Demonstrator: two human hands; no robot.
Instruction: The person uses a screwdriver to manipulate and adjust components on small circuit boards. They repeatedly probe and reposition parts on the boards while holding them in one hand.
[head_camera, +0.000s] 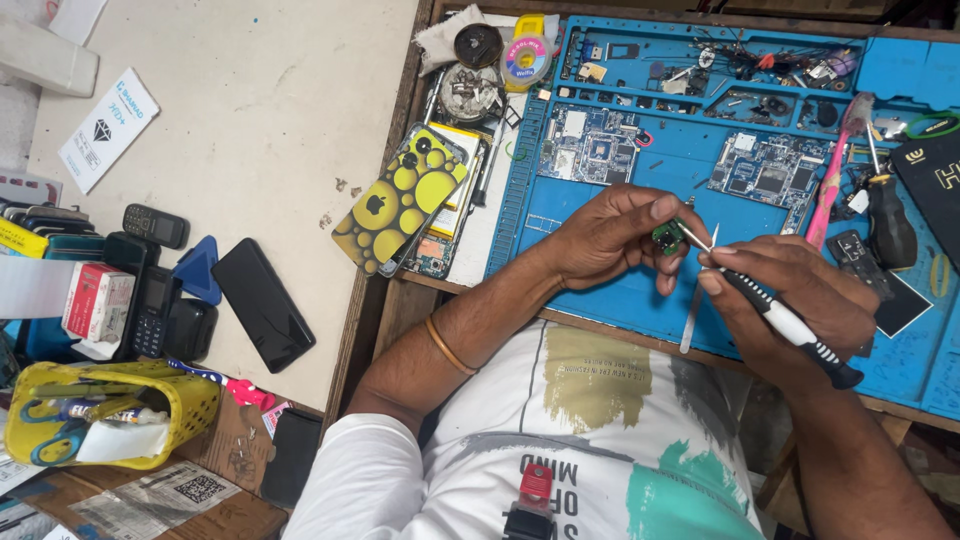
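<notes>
Small green circuit part mostly hidden by left-hand fingertips; black sheet with pale lettering cut off at right edge.

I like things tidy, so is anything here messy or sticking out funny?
Yes. The phone with the yellow bubble case lies tilted, hanging over the gap between the white table and the blue mat. Loose small parts clutter the mat's top trays. The left hand pinches a small green part; the right hand holds a screwdriver.
</notes>
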